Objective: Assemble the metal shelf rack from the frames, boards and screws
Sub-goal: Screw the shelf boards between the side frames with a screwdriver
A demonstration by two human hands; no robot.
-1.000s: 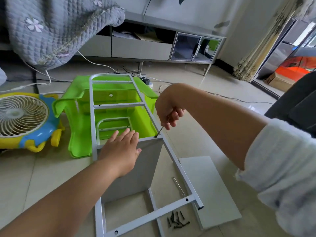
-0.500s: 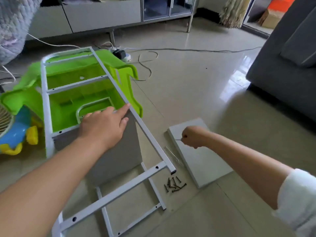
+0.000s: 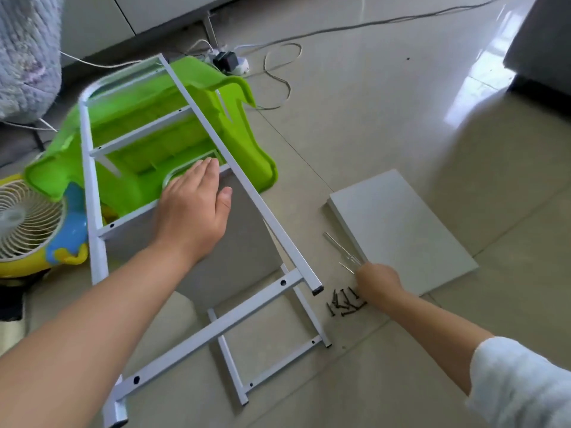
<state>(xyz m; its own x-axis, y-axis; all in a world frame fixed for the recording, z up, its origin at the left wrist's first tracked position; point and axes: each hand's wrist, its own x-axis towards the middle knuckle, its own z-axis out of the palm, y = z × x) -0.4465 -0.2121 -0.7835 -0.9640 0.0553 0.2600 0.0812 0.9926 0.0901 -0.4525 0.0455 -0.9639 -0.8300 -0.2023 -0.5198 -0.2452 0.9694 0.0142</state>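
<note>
Pale tiled floor [image 3: 386, 125], cables trailing toward a low cabinet. Upper white frame [image 3: 247, 193] propped on an upturned green plastic tub [image 3: 197, 97], a grey board [image 3: 234, 242] standing between it and a lower frame [image 3: 228, 356] flat on the tiles. Left hand [image 3: 191, 208] pressed flat and relaxed on the board's top edge, steadying. Right hand [image 3: 375, 281], a second ago driving at the frame's corner, now down at the loose screws [image 3: 344, 302], clenched around a thin screwdriver [image 3: 347, 267]. Probably fetching the next screw. Spare board [image 3: 401, 230] lying just beside.
</note>
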